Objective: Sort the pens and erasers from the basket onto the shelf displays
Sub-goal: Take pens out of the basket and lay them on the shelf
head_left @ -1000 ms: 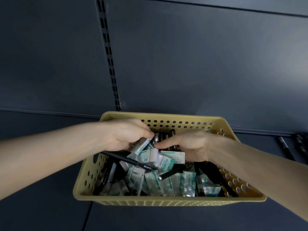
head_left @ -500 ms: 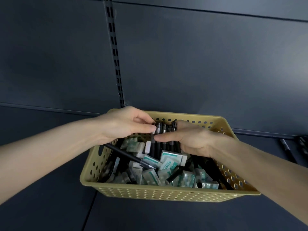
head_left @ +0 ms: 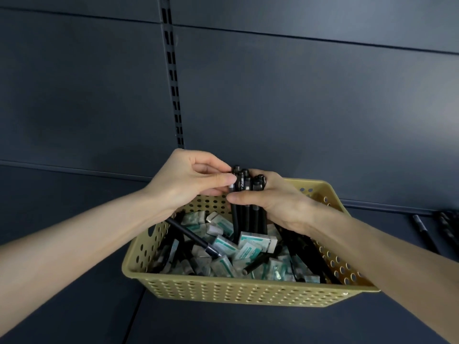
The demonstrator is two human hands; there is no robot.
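Clutching upright pens (head_left: 244,194), right hand (head_left: 278,202).

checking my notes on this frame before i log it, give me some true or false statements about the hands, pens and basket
1. The right hand grips a bundle of black pens upright. True.
2. The left hand lies flat on the shelf. False: it is raised, and its fingers pinch the top of the bundle.
3. The basket holds nothing. False: it holds many erasers and at least one loose pen.
4. A few shelf pens lie on the shelf to the right of the basket. True.
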